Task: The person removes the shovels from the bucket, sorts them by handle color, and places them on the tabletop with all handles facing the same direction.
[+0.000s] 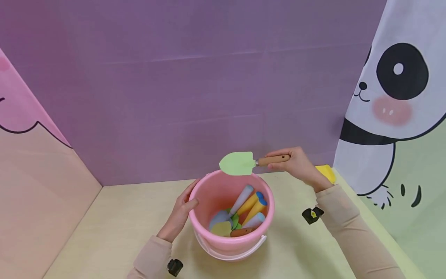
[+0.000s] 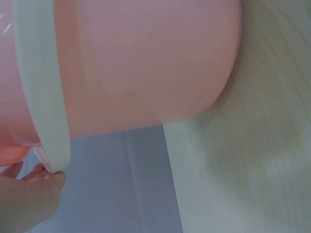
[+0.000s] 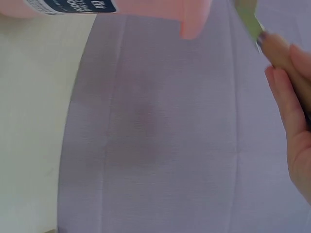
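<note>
My right hand [image 1: 296, 162] has the little shovel [image 1: 238, 163] by its wooden handle, with thumb and fingers clamped on it. The shovel lies to the left of those fingers. Its long way runs from side to side, almost in line with the far edge of the surface [image 1: 115, 224], and its green tip points left.

In the head view the blade shows over the far rim of the pink bucket [image 1: 230, 243]. The right wrist view shows a gap between the rim and the bit of blade it catches, so they look apart there. The mouth of the bucket is lower and on the near side of the blade. I think that far rim is what to watch if I go down.

My left hand [image 1: 180, 212] pinches the left side of the rim, thumb inside, other fingers outside. The right hand is nearer to the shovel.

The bucket stands upright near the far edge, well apart from the left edge. The purple wall [image 1: 174, 97] goes up at the far edge, so I have more room on the near side. Inside, the toy tools [image 1: 256, 211] lean their handles on the right. A yellow thing [image 1: 326, 173] lies by the far right corner.
</note>
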Tool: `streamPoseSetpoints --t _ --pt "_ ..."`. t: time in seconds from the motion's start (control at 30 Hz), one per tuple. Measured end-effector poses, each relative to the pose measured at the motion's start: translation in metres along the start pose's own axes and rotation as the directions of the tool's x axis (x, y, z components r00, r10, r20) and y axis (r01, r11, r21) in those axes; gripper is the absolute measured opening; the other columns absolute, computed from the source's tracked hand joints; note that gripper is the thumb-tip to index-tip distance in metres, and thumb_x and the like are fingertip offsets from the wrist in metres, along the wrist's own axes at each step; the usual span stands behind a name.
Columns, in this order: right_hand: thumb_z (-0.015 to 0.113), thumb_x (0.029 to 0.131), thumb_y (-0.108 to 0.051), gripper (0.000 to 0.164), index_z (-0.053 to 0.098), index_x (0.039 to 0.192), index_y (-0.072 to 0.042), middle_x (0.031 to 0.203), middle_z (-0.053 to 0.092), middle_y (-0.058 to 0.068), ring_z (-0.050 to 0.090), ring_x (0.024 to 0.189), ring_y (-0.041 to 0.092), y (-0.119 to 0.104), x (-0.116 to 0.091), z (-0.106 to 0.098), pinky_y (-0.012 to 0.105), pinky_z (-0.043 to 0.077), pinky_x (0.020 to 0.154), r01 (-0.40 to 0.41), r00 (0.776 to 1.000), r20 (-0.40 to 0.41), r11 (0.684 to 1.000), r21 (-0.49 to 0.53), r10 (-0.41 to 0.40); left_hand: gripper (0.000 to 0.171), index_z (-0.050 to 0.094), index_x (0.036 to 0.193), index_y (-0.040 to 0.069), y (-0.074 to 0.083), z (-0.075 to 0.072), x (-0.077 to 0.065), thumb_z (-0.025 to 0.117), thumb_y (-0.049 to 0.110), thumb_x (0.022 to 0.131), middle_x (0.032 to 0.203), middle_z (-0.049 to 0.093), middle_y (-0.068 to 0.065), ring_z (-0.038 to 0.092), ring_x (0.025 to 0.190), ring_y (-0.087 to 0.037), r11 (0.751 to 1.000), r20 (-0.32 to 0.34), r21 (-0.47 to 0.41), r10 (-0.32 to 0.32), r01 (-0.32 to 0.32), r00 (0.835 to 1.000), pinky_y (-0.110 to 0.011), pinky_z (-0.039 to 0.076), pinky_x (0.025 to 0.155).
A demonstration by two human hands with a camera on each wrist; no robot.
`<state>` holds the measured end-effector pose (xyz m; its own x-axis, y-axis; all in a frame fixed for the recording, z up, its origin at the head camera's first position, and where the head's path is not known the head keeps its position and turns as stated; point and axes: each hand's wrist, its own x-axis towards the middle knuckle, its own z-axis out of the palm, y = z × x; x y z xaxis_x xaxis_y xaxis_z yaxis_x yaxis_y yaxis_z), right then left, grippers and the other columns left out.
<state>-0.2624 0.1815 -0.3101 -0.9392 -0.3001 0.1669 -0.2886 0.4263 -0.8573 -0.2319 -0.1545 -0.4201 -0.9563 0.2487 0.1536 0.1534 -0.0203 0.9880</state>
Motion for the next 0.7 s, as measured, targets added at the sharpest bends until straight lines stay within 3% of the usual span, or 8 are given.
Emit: streamPoseSetpoints --t 0.13,0.27,0.43,0.6,0.7 --pt "0.072 0.076 -0.035 0.048 0.064 0.116 -0.010 0.109 0.067 0.005 0.063 0.099 0.011 0.005 -0.003 0.002 0.029 0.051 0.083 -0.060 0.992 -0.107 0.998 0.004 0.060 0.062 0.033 0.142 0.014 -0.002 -0.001 -0.002 0.040 0.004 0.081 0.146 0.032 -0.005 0.042 0.122 -0.011 1.000 -0.001 -0.008 -0.001 0.001 1.000 -0.019 0.042 0.093" --pt "0.072 0.076 -0.033 0.050 0.062 0.118 -0.009 0.117 0.064 0.009 0.060 0.102 0.015 0.010 -0.007 0.006 0.029 0.046 0.085 -0.126 0.971 -0.202 0.991 0.035 0.131 0.062 0.032 0.142 0.014 -0.003 -0.001 -0.003 0.039 0.003 0.082 0.146 0.032 -0.004 0.043 0.120 -0.006 1.000 0.000 -0.015 -0.004 0.004 1.000 -0.019 0.041 0.094" --pt "0.071 0.077 -0.035 0.049 0.063 0.118 -0.010 0.120 0.061 0.010 0.056 0.104 0.021 0.018 -0.010 0.012 0.027 0.046 0.080 -0.163 0.937 -0.310 0.987 0.015 0.159 0.062 0.032 0.143 0.017 -0.003 -0.001 -0.004 0.039 0.004 0.082 0.146 0.031 0.000 0.042 0.121 -0.008 1.000 0.005 -0.012 -0.014 0.014 1.000 -0.020 0.042 0.094" --pt "0.070 0.079 -0.032 0.048 0.061 0.121 -0.009 0.125 0.058 0.009 0.056 0.105 0.018 0.034 -0.014 0.022 0.016 0.047 0.075 -0.205 0.884 -0.417 0.977 0.062 0.212 0.063 0.032 0.143 0.017 -0.002 0.000 -0.004 0.039 0.004 0.081 0.146 0.031 -0.001 0.040 0.124 -0.015 1.000 0.009 -0.010 -0.012 0.012 1.000 -0.021 0.041 0.095" --pt "0.070 0.079 -0.031 0.047 0.062 0.120 -0.010 0.123 0.059 0.009 0.058 0.100 0.012 0.044 -0.017 0.031 0.012 0.047 0.071 -0.220 0.838 -0.485 0.968 0.120 0.251 0.063 0.032 0.143 0.017 -0.002 0.000 -0.004 0.039 0.004 0.081 0.146 0.032 -0.001 0.039 0.125 -0.018 1.000 0.005 -0.014 -0.019 0.019 1.000 -0.023 0.041 0.095"
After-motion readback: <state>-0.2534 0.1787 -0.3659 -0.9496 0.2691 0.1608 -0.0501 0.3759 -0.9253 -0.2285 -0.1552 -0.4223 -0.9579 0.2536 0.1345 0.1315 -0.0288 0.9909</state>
